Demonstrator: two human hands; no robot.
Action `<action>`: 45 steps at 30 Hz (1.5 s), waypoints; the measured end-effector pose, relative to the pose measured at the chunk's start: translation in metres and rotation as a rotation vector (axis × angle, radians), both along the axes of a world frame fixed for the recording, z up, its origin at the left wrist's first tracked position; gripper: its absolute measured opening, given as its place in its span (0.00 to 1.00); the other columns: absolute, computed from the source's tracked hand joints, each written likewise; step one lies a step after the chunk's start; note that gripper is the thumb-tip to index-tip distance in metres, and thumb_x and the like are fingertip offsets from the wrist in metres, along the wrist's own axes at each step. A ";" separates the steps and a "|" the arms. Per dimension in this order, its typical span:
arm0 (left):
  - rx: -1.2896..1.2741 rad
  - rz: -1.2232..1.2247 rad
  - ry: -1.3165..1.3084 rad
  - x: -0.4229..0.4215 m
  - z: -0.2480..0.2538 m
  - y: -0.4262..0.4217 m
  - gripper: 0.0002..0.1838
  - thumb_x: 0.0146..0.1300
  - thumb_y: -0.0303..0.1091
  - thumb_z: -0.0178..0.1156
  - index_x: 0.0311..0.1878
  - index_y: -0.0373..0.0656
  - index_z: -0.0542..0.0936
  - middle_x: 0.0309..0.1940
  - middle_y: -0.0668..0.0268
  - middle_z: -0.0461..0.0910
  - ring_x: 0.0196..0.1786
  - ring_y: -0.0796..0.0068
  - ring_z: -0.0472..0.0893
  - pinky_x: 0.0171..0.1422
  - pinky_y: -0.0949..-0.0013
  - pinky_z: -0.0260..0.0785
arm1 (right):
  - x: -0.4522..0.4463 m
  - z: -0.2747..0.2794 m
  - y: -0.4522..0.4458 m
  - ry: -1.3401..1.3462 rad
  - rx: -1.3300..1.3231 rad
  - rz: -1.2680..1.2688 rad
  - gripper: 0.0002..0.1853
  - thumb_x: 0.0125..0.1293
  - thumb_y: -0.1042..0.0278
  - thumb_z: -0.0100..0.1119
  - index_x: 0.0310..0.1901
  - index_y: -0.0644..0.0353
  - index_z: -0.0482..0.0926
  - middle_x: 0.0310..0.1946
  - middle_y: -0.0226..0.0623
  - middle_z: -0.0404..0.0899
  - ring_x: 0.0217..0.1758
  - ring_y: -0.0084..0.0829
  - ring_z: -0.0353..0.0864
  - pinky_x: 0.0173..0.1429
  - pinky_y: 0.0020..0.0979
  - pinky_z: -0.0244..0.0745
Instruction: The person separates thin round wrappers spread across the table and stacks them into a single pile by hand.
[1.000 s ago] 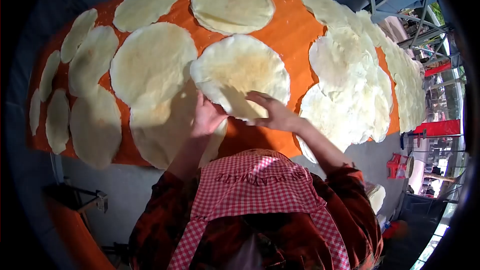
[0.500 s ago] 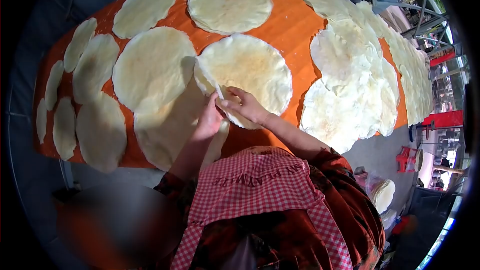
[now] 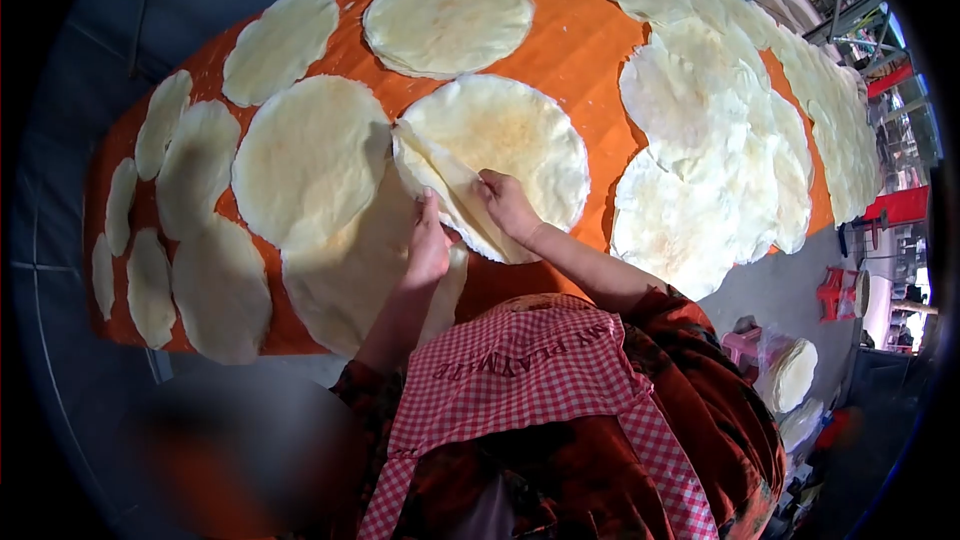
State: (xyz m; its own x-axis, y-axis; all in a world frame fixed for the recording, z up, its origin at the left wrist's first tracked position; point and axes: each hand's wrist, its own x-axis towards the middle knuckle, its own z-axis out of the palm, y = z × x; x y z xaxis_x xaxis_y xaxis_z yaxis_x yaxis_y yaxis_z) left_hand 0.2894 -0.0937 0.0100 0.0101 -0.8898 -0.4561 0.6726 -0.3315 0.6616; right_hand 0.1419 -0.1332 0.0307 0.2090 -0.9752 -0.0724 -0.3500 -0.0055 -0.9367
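Observation:
In front of me lies a stack of thin round flatbreads (image 3: 515, 130), pale with faint brown patches. The near-left edge of the top flatbread (image 3: 448, 175) is lifted and folded back over the stack. My right hand (image 3: 508, 210) is closed on this folded flap, fingers curled over it. Lower down on the left, my left hand (image 3: 428, 240) pinches the outer edge of the flatbread between thumb and fingers. Part of the stack's near edge is hidden by my hands.
An orange cloth (image 3: 600, 60) covers the long table. More round flatbreads (image 3: 310, 160) lie to the left, and overlapping ones (image 3: 690, 160) to the right. A red stool (image 3: 835, 292) and bagged round sheets (image 3: 792, 376) stand beyond the table's right side.
The flap has been peeled wider and folded further over the stack. My right hand has closed on it, while my left hand has shifted slightly down. The view has tilted a little.

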 end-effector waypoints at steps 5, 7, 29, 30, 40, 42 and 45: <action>-0.052 -0.042 -0.191 -0.006 -0.002 0.001 0.19 0.68 0.34 0.51 0.61 0.48 0.63 0.48 0.66 0.74 0.48 0.73 0.76 0.45 0.66 0.73 | 0.006 0.030 0.014 0.097 -0.050 0.063 0.17 0.59 0.61 0.56 0.42 0.67 0.77 0.35 0.54 0.79 0.39 0.49 0.79 0.46 0.39 0.73; -0.074 -0.043 -0.305 0.002 -0.022 0.002 0.18 0.65 0.28 0.49 0.58 0.45 0.65 0.45 0.66 0.75 0.46 0.72 0.77 0.47 0.66 0.73 | 0.010 0.041 0.018 0.165 -0.057 0.084 0.19 0.56 0.59 0.58 0.43 0.67 0.77 0.37 0.54 0.79 0.41 0.49 0.79 0.47 0.40 0.74; -0.175 0.099 -1.065 0.176 -0.098 0.054 0.13 0.60 0.26 0.52 0.47 0.30 0.76 0.41 0.55 0.77 0.44 0.62 0.76 0.50 0.65 0.71 | -0.317 0.027 -0.181 0.651 -0.055 -0.196 0.08 0.50 0.70 0.57 0.30 0.65 0.80 0.26 0.49 0.81 0.29 0.42 0.82 0.35 0.40 0.76; -0.196 0.089 -1.081 0.179 -0.102 0.063 0.14 0.60 0.25 0.52 0.48 0.31 0.75 0.43 0.54 0.76 0.45 0.61 0.76 0.51 0.64 0.71 | -0.302 0.027 -0.184 0.716 -0.191 -0.164 0.09 0.52 0.69 0.55 0.31 0.65 0.80 0.31 0.52 0.81 0.35 0.46 0.82 0.41 0.43 0.76; 0.126 0.172 -0.163 0.127 -0.037 0.072 0.23 0.64 0.35 0.50 0.61 0.37 0.67 0.57 0.52 0.69 0.62 0.56 0.68 0.64 0.54 0.63 | -0.244 0.241 -0.364 0.192 -0.424 -0.155 0.13 0.49 0.67 0.61 0.33 0.68 0.81 0.26 0.42 0.80 0.29 0.33 0.78 0.38 0.37 0.73; 0.172 0.237 0.003 0.112 -0.024 0.074 0.22 0.64 0.37 0.50 0.59 0.39 0.68 0.56 0.54 0.70 0.62 0.56 0.69 0.62 0.54 0.65 | -0.262 0.256 -0.404 -0.233 -0.201 -0.316 0.12 0.49 0.65 0.64 0.30 0.67 0.82 0.26 0.38 0.80 0.29 0.31 0.78 0.34 0.37 0.72; 0.144 0.239 0.118 0.098 -0.013 0.080 0.20 0.62 0.37 0.52 0.56 0.41 0.71 0.54 0.59 0.72 0.60 0.58 0.71 0.58 0.55 0.69 | -0.290 0.215 -0.449 -0.459 -0.145 -0.596 0.09 0.54 0.69 0.61 0.29 0.67 0.80 0.26 0.38 0.77 0.27 0.32 0.77 0.27 0.37 0.70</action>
State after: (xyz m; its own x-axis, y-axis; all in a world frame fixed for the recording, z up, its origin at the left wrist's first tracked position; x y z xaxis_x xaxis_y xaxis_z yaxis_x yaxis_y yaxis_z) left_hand 0.3877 -0.0133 -0.0026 0.1508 -0.7945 -0.5883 0.8122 -0.2398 0.5319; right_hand -0.1483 -0.5822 0.2460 -0.3767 -0.9258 0.0317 0.0918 -0.0714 -0.9932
